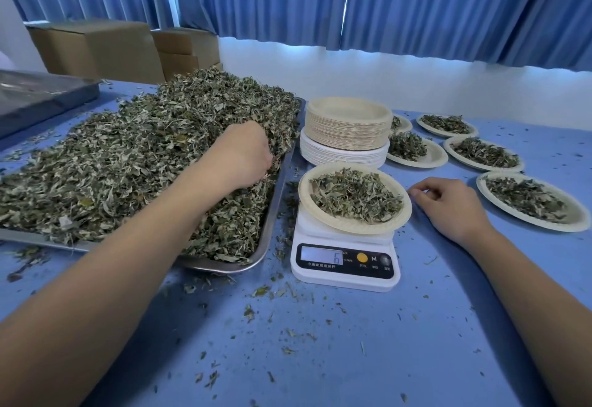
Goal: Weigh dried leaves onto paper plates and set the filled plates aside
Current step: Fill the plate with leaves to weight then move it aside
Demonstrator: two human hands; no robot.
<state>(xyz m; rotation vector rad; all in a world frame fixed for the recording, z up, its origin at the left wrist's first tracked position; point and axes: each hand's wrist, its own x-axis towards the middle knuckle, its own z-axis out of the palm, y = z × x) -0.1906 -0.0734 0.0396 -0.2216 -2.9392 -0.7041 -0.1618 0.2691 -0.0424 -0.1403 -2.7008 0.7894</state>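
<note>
Left hand [246, 150] in heaped dried leaves [128, 156], right hand [448, 206] beside plate [352, 228] on scale [346, 276].

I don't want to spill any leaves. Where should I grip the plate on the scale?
Take the plate by its bare right rim, coming from the right with the right hand, fingers under, thumb on top. The rim overhangs the scale there, the leaves lie in the middle, and that hand rests beside it.

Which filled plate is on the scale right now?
The plate just in front of the plate stacks, resting on the white scale. The other filled plates lie on the blue table to its right.
</note>
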